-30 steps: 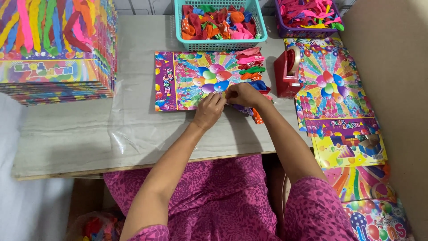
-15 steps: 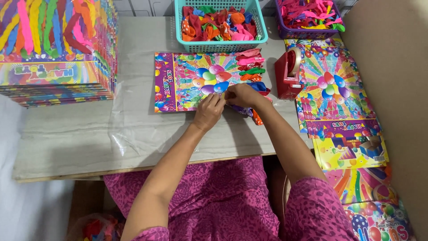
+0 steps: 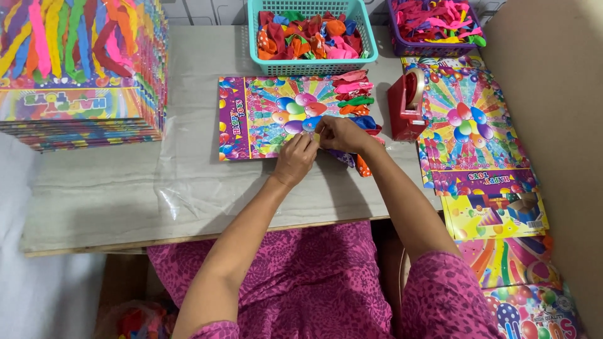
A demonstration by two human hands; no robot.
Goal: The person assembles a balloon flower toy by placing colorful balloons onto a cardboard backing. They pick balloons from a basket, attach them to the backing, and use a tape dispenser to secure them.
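Almost nothing has shifted since the earlier frames: both my hands stay together over the lower right part of the printed balloon card [image 3: 276, 116], with only a slight change in the fingers.

My left hand [image 3: 295, 158] rests palm down on the card's near edge, fingers curled and pressed to the sheet. I cannot tell whether it grips anything. My right hand [image 3: 339, 133] meets it fingertip to fingertip, fingers bent and pinched close around something small and pale. What that piece is I cannot make out.

The card lies flat near the middle of the desk [image 3: 125, 182], toward its far edge. A row of loose balloons [image 3: 353, 94] runs along the card's right side, and a few more show below my right wrist.

A red tape dispenser [image 3: 407, 107] stands just right of the card. A teal basket of balloons [image 3: 313, 31] sits at the far edge, a purple basket [image 3: 436, 25] at the far right corner. A stack of finished cards [image 3: 81, 69] occupies the far left corner.
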